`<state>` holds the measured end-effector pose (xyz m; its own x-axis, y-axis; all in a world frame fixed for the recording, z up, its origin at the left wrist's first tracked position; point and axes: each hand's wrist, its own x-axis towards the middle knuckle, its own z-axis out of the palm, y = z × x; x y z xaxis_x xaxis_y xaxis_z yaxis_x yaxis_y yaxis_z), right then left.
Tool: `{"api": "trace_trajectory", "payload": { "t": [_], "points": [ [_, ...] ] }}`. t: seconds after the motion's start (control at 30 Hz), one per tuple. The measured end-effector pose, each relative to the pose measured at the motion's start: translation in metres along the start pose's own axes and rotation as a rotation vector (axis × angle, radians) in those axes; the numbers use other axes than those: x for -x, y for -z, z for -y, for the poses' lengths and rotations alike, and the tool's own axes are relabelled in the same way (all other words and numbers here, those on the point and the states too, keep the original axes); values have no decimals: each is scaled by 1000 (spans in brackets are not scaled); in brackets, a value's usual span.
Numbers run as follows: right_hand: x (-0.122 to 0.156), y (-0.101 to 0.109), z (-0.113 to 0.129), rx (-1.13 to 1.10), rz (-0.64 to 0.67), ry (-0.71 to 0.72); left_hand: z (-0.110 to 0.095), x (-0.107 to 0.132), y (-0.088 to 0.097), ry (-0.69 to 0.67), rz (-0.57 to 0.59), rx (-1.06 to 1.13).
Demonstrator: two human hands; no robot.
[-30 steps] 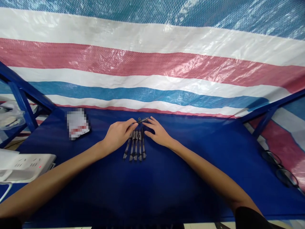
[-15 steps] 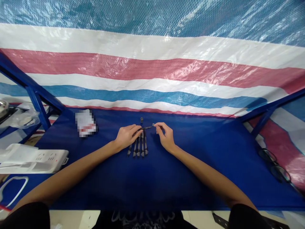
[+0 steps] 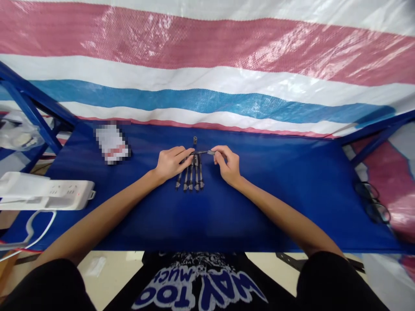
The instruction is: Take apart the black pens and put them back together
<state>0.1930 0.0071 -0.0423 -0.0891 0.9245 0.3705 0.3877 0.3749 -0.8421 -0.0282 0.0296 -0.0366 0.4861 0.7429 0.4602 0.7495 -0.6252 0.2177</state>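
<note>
My left hand (image 3: 171,163) and my right hand (image 3: 228,164) meet over a dark pen (image 3: 201,152) lying level between them. The left fingers grip its barrel, while the right thumb and fingers pinch its grey end (image 3: 211,152). Just below the hands, several clear-barrelled black pens (image 3: 193,178) lie side by side on the blue cloth (image 3: 259,172), their tips toward me. The left hand partly covers their upper ends. A small dark cylinder (image 3: 195,140) stands just beyond the row.
A pixelated white packet (image 3: 112,144) lies on the cloth to the left. At the left edge sit a white power strip (image 3: 48,194) and a plastic bag (image 3: 19,137). Black glasses (image 3: 371,203) lie at the right. A striped tarp (image 3: 207,73) hangs behind.
My view has tilted down and my shirt shows. The small dark cylinder has appeared beyond the row, and my right hand has moved from open beside the pen to pinching its end.
</note>
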Motion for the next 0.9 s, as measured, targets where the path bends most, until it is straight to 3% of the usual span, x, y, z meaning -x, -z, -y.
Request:
{"api": "trace_trajectory", "payload": {
  "t": [0.2, 0.43, 0.73, 0.9],
  "points": [
    [8, 2, 3, 9, -68, -33, -8, 12, 11, 40, 7, 19],
    [30, 5, 12, -113, -258, -165, -16, 12, 23, 43, 56, 101],
    [30, 2, 16, -151, -212, -128, -17, 13, 21, -97, -58, 126],
    [19, 4, 32, -309, -214, -186, -15, 2, 24, -71, -78, 100]
  ]
}}
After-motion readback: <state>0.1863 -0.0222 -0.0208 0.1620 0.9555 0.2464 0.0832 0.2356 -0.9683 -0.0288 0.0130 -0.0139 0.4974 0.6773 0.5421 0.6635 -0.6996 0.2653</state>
